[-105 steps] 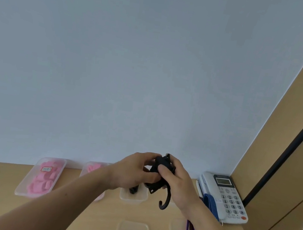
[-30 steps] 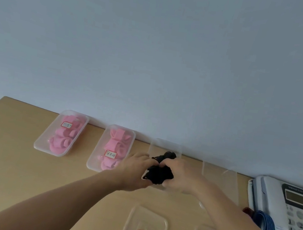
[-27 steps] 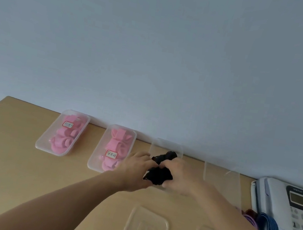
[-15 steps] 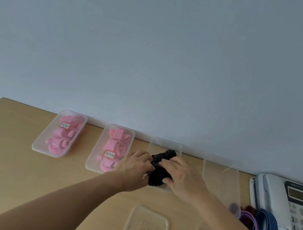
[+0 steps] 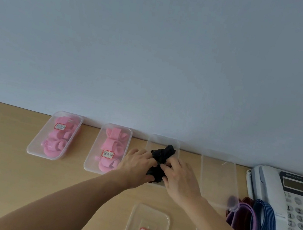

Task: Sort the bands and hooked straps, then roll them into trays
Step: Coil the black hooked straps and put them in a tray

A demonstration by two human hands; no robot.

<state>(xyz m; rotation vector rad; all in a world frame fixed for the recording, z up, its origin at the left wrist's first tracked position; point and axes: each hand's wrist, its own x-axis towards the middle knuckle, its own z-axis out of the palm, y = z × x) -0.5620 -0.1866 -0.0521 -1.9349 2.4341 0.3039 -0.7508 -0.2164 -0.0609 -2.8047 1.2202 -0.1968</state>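
**A:** Where is the strap right now?

**B:** The crumpled black strap bundle [image 5: 163,155] lies in a clear plastic tray [image 5: 163,139] in the far row, close to the wall. The bundle's far end pokes out past the fingers toward twelve o'clock.

**A:** And the hands?

**B:** Both are on it. The left hand [image 5: 137,164] reaches in from seven o'clock. Its fingers curl over the bundle's left side and the thumb is tucked at the near edge. The right hand [image 5: 179,175] comes from five o'clock and pinches the bundle's near right part between fingertips and thumb.

**A:** What else is on the light wooden table [image 5: 2,172]?

**B:** At nine o'clock of the hands stand two clear labelled trays [image 5: 89,167], each holding rolled pink bands [image 5: 113,145]. At three o'clock there is a long clear tray [image 5: 217,179]. At six o'clock is a near clear tray [image 5: 132,227] with a red-edged label.

**A:** And off to the right?

**B:** At four o'clock a purple band [image 5: 252,224] and a blue striped strap [image 5: 266,220] lie loose. The strap rests against a white desk telephone [image 5: 265,187].
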